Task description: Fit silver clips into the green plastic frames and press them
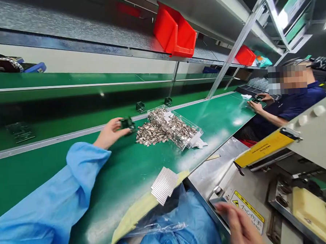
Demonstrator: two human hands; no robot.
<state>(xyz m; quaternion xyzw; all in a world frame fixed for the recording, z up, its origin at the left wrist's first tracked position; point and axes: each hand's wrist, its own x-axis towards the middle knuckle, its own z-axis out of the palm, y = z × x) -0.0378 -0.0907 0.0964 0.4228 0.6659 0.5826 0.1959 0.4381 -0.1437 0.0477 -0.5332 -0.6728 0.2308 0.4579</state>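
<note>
Step in hand, my read: board handling. Left hand [109, 134] has a green circuit board [127, 125] pinched between thumb and fingers, just left of frame centre, over the green bench [122, 175]. Right hand [238, 223] is lower right, in front of the machine [313, 128]; fingers loosely bent, nothing seen in them, but blurred and cut off by the frame, so can't tell if they hold anything.

Next move, as I judge it, calls for keeping the pinch firm and the board clear of the metal bits [151, 133] just right of it.

Counts:
- Boards: 5 visible. One in left hand, two at upper centre on the back strip (left one [140, 107], right one [168, 101]), one blurred at far left [20, 131], one dark one that looks like a board in the co-worker's hands [257, 99], right side.
- Clear box [196, 137]: 1, centre, full of bits; loose pile against its left side. Bits too many to count.
- Striped metal stack [164, 185]: 1, lower centre, partly over the yellow strip [137, 212].
- Red bins: 2 clear ones, upper centre [174, 32] and upper right [245, 55].
</note>
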